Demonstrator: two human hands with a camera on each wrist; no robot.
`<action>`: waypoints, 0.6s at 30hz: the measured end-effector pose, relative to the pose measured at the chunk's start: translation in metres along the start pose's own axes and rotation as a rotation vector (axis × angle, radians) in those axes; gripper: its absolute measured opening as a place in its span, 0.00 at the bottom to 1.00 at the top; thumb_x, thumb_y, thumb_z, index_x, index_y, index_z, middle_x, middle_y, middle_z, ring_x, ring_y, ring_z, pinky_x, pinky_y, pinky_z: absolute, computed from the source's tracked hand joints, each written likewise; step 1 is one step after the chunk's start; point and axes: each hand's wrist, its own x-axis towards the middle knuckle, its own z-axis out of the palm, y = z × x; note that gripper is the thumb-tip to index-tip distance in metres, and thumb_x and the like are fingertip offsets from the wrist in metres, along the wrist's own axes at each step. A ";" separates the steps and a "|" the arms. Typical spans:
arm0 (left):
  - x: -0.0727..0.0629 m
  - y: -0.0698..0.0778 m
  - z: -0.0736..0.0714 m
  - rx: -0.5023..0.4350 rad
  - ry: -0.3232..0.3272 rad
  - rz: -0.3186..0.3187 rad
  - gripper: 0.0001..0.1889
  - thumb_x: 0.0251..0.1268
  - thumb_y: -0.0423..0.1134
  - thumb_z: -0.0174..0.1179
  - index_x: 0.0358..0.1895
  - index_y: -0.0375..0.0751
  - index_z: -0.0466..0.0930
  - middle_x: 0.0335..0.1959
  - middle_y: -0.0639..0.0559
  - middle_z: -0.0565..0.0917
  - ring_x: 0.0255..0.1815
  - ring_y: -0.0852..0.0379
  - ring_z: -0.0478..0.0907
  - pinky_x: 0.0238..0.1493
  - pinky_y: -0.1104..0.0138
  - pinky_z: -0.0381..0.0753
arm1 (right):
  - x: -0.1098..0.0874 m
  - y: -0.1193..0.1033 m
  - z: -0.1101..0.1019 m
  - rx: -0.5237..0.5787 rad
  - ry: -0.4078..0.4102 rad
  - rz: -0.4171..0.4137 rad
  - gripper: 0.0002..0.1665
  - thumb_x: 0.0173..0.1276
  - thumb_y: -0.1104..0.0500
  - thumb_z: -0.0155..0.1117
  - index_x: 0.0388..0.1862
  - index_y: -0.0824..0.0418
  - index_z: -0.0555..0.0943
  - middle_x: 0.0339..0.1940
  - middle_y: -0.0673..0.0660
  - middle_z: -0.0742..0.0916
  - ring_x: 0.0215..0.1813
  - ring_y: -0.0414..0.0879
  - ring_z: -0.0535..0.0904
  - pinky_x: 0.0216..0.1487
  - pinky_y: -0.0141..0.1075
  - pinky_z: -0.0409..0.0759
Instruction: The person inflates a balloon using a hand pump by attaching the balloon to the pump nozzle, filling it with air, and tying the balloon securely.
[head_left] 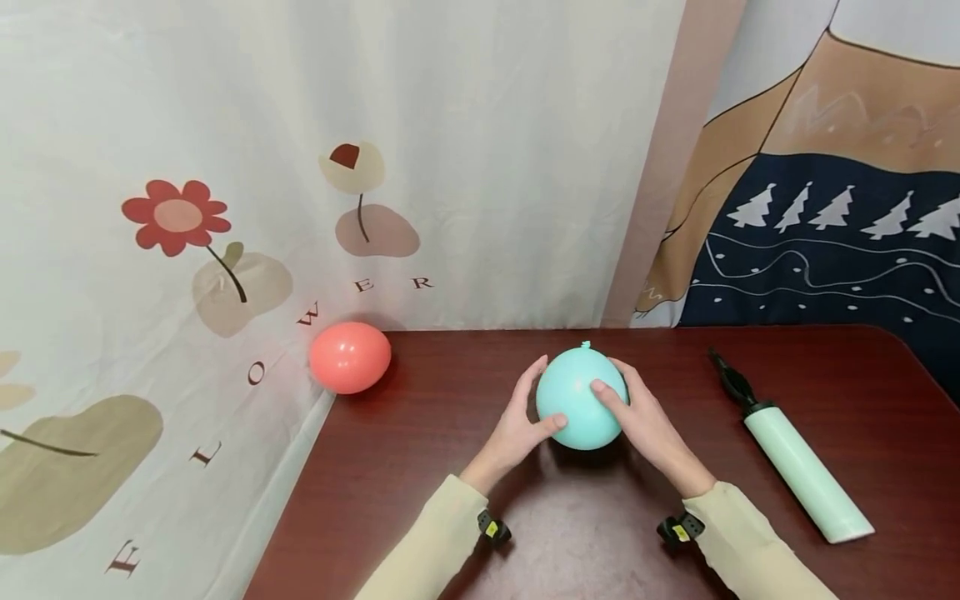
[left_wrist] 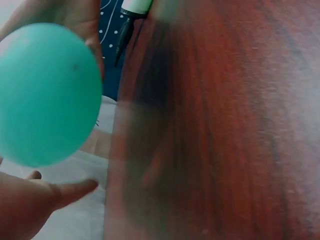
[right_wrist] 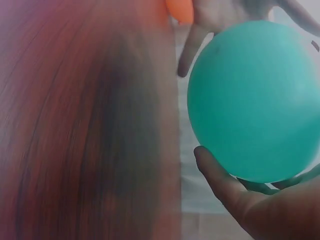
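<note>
Above the table, a round turquoise balloon (head_left: pixel 576 402) with its knot pointing away sits between both hands. My right hand (head_left: pixel 647 421) holds it from the right, the thumb on its near side and the fingers curved around the far side, as the right wrist view shows. On the other side my left hand (head_left: pixel 517 429) is spread, thumb and fingers apart. Its thumb overlaps the balloon in the head view, while the left wrist view shows a gap between the straight thumb and the turquoise balloon (left_wrist: pixel 47 95).
A red balloon (head_left: pixel 350 358) rests at the table's back left corner, against the printed curtain (head_left: pixel 487 167). On the right lies a hand pump (head_left: pixel 806 471) with a mint green barrel and black nozzle. The dark red wooden table (head_left: pixel 420 417) ends at the curtain.
</note>
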 end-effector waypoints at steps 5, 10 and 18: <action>0.000 -0.003 0.001 0.026 0.052 -0.066 0.50 0.61 0.56 0.72 0.83 0.65 0.50 0.78 0.54 0.62 0.70 0.47 0.71 0.63 0.49 0.76 | 0.007 -0.001 0.007 0.017 -0.028 0.025 0.47 0.80 0.32 0.48 0.84 0.58 0.53 0.80 0.65 0.65 0.75 0.63 0.67 0.68 0.62 0.70; 0.004 -0.004 -0.013 0.133 0.209 -0.106 0.48 0.61 0.52 0.73 0.82 0.64 0.54 0.78 0.50 0.62 0.70 0.42 0.71 0.64 0.42 0.75 | 0.008 0.005 0.003 -0.048 -0.008 -0.014 0.47 0.82 0.34 0.44 0.85 0.63 0.51 0.81 0.68 0.63 0.80 0.65 0.60 0.74 0.63 0.62; 0.023 -0.014 -0.066 0.344 0.371 -0.168 0.52 0.58 0.57 0.74 0.83 0.60 0.54 0.79 0.46 0.59 0.71 0.38 0.69 0.66 0.40 0.72 | 0.001 0.014 -0.009 -0.225 0.036 -0.082 0.43 0.81 0.34 0.48 0.82 0.61 0.61 0.80 0.65 0.66 0.79 0.64 0.61 0.73 0.64 0.61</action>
